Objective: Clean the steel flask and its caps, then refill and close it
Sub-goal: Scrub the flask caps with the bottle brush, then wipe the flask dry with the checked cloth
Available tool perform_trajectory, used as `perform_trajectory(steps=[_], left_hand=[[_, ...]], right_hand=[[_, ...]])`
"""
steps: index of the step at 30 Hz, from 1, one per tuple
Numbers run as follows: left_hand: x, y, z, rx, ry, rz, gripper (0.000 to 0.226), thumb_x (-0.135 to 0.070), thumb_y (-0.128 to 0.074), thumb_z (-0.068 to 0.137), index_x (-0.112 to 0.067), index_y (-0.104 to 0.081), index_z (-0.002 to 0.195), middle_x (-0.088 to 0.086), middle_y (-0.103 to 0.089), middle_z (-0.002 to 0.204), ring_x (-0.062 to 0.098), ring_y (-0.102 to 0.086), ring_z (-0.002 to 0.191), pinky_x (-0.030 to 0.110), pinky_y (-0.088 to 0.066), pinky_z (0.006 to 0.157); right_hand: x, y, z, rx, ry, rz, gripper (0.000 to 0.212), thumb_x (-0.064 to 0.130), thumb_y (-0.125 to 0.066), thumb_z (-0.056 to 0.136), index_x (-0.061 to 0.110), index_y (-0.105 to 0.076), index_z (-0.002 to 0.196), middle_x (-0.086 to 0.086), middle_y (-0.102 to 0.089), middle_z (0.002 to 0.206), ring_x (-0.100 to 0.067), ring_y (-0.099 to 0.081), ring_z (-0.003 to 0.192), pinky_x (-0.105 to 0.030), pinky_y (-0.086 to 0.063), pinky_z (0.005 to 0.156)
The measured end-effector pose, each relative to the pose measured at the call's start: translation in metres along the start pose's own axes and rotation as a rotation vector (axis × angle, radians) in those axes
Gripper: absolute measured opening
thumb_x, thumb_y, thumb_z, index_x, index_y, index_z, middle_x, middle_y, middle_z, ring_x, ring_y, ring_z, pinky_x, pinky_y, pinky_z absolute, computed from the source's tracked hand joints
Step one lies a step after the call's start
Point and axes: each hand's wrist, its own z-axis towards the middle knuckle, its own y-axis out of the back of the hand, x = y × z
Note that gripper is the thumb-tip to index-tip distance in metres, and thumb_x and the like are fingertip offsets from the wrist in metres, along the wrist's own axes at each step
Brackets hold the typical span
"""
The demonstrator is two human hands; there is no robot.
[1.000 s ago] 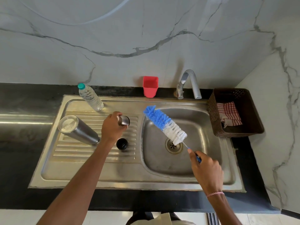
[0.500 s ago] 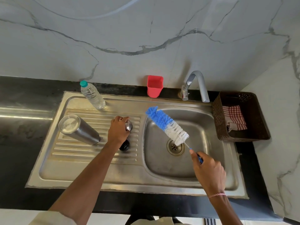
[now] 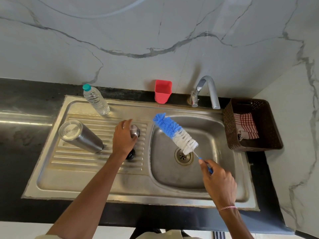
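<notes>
A: Status?
B: The steel cap (image 3: 135, 131) is gripped by left hand (image 3: 123, 138) fingers on the drainboard (image 3: 77, 161). The brush (image 3: 174, 132) is held in the right hand (image 3: 217, 181) over the basin (image 3: 215, 135). The flask (image 3: 81, 137) is parked left, apart.
A: Risk?
B: The black cap (image 3: 130, 154) by the wrist could be knocked off when the steel cap is lifted.

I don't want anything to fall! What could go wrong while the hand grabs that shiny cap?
1. The left hand curls round the steel cap with its wrist just over the black cap; lifting could knock that one rolling.
2. The steel flask stands on the ribbed drainboard beside that arm; a bump may tip it.
3. The right hand holds the bottle brush by its thin handle end, so the grip may slip.
</notes>
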Motion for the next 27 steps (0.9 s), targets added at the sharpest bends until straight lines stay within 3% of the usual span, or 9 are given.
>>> perform_trajectory(steps=[3,7,9,13,17,20,24,27], left_hand=[[0.004,0.005,-0.013,-0.089,-0.011,-0.045,0.064,-0.019,-0.088,0.078,-0.021,-0.059,0.136,0.009,-0.057,0.130,0.030,-0.054,0.119,0.044,-0.053,0.097],[0.009,0.008,-0.039,-0.119,-0.031,-0.081,0.034,-0.016,-0.086,0.081,-0.022,-0.069,0.110,0.001,-0.060,0.109,0.023,-0.060,0.102,0.042,-0.056,0.086],[0.014,0.007,-0.053,-0.103,-0.043,-0.074,0.029,-0.021,-0.085,0.082,-0.023,-0.070,0.106,-0.002,-0.060,0.105,0.020,-0.061,0.096,0.041,-0.056,0.082],[0.019,0.007,-0.072,-0.071,-0.034,-0.044,0.031,-0.031,-0.082,0.085,-0.026,-0.069,0.113,-0.004,-0.061,0.109,0.017,-0.060,0.099,0.038,-0.055,0.084],[0.012,0.013,-0.073,-0.085,-0.053,-0.075,0.033,-0.027,-0.081,0.086,-0.025,-0.067,0.116,-0.003,-0.061,0.111,0.018,-0.060,0.101,0.039,-0.055,0.088],[-0.002,0.018,-0.064,-0.104,-0.119,-0.069,0.033,-0.021,-0.082,0.084,-0.022,-0.067,0.114,-0.001,-0.062,0.110,0.021,-0.061,0.100,0.042,-0.055,0.087],[-0.029,0.024,-0.041,-0.124,-0.214,-0.067,0.042,-0.020,-0.082,0.083,-0.019,-0.064,0.121,0.002,-0.064,0.116,0.023,-0.064,0.100,0.041,-0.056,0.086],[-0.050,0.026,-0.016,-0.112,-0.243,-0.022,0.054,-0.024,-0.079,0.088,-0.015,-0.057,0.136,0.007,-0.062,0.129,0.024,-0.063,0.110,0.042,-0.055,0.096]], right_hand=[[0.004,0.003,0.001,-0.006,0.008,0.040,0.036,0.064,-0.046,0.097,0.038,-0.070,0.102,0.006,-0.056,0.052,-0.017,-0.054,0.048,-0.032,-0.051,0.050],[0.007,0.001,0.003,0.046,-0.027,0.056,0.042,0.070,-0.043,0.094,0.039,-0.071,0.099,0.008,-0.058,0.058,-0.022,-0.059,0.057,-0.034,-0.053,0.057],[0.008,-0.001,0.002,0.067,-0.025,0.061,0.043,0.072,-0.041,0.094,0.040,-0.069,0.099,0.009,-0.058,0.059,-0.023,-0.061,0.059,-0.036,-0.055,0.058],[0.013,-0.001,0.002,0.122,-0.021,0.098,0.036,0.067,-0.047,0.096,0.039,-0.070,0.098,0.009,-0.058,0.057,-0.017,-0.058,0.058,-0.033,-0.052,0.059],[0.020,0.003,0.005,0.145,-0.032,0.160,0.036,0.061,-0.050,0.097,0.032,-0.071,0.094,0.010,-0.059,0.059,-0.012,-0.057,0.058,-0.034,-0.051,0.059],[0.026,0.016,0.015,0.122,-0.018,0.166,0.035,0.059,-0.052,0.097,0.031,-0.072,0.094,0.011,-0.062,0.063,-0.018,-0.060,0.062,-0.038,-0.054,0.063],[0.034,0.050,0.054,0.071,0.141,0.087,0.020,0.052,-0.055,0.098,0.039,-0.065,0.110,0.012,-0.063,0.067,-0.015,-0.063,0.061,-0.040,-0.059,0.060],[0.050,0.087,0.093,0.021,0.280,-0.016,0.017,0.044,-0.060,0.099,0.040,-0.063,0.115,0.011,-0.069,0.081,-0.009,-0.063,0.064,-0.033,-0.058,0.060]])
